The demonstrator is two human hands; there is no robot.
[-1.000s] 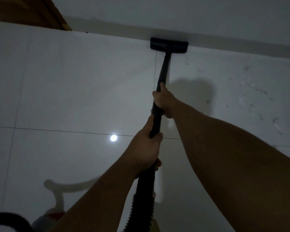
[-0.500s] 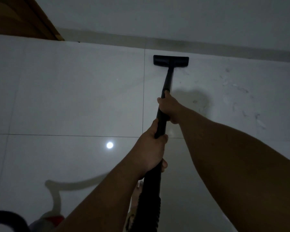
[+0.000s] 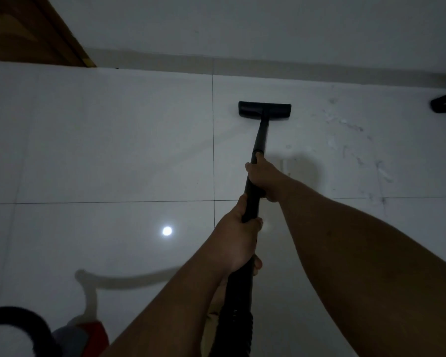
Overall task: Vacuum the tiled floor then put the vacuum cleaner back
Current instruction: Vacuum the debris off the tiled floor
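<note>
I have both hands wrapped around the black vacuum wand (image 3: 252, 191): my right hand (image 3: 264, 180) grips it farther along toward the floor head (image 3: 264, 111), my left hand (image 3: 238, 243) nearer me just above the ribbed hose (image 3: 233, 328). The floor head sits flat on the white tiled floor (image 3: 113, 150), short of the skirting board (image 3: 268, 67), with pale scuffs (image 3: 350, 135) to its right.

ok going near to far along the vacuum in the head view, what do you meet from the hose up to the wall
Ribbed hose → left hand on the wand → right hand higher on the wand → bare wand → floor head flat on the tiled floor → skirting → wall.
</note>
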